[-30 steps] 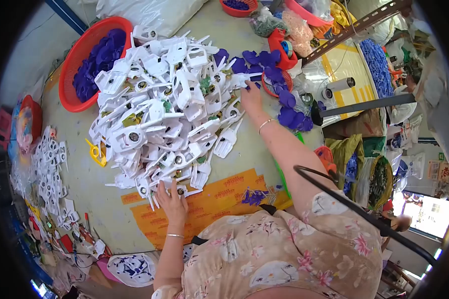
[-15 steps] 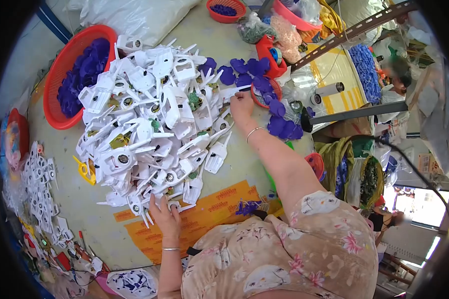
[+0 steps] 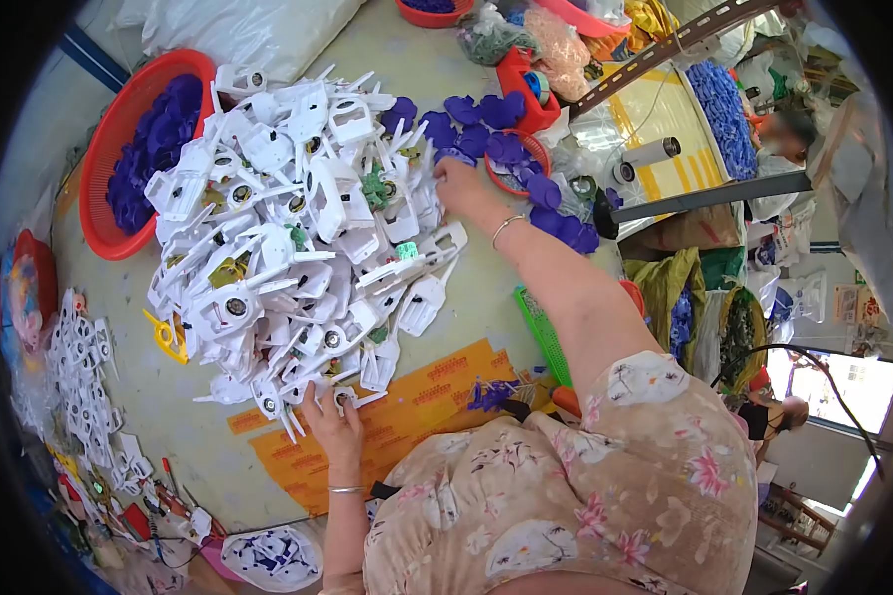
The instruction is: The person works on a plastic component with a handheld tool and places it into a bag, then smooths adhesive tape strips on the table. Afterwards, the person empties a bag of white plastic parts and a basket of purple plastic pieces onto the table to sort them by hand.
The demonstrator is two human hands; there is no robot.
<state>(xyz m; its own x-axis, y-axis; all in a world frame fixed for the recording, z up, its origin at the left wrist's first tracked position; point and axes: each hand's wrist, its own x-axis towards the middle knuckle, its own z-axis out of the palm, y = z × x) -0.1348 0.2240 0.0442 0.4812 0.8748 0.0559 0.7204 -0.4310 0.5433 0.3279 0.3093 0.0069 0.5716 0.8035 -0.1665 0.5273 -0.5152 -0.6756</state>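
Observation:
A large heap of white plastic housings (image 3: 298, 198), several with round metal-centred parts and green circuit boards, lies in front of me. My left hand (image 3: 334, 428) is at its near edge, thumb and fingers around the end of a white housing (image 3: 343, 397). At the heap's right side my right hand (image 3: 463, 191) is curled, with a pale purple piece (image 3: 453, 157) at its fingertips. Its exact shape is partly hidden. Just beyond lie loose purple discs (image 3: 507, 149), some on a small red basket (image 3: 518, 164).
A red basket of purple parts (image 3: 154, 149) stands left of the heap. A yellow part (image 3: 168, 337) lies at its lower left. Orange printed sheets (image 3: 417, 397) are near my body. More white housings (image 3: 79, 367) and tools lie far left; a green basket (image 3: 544, 332) is under my right arm.
The white piece at my right hand is no longer visible there; a purple piece now shows at its fingertips. My left hand stays at the same housing. The whole view has shifted slightly.

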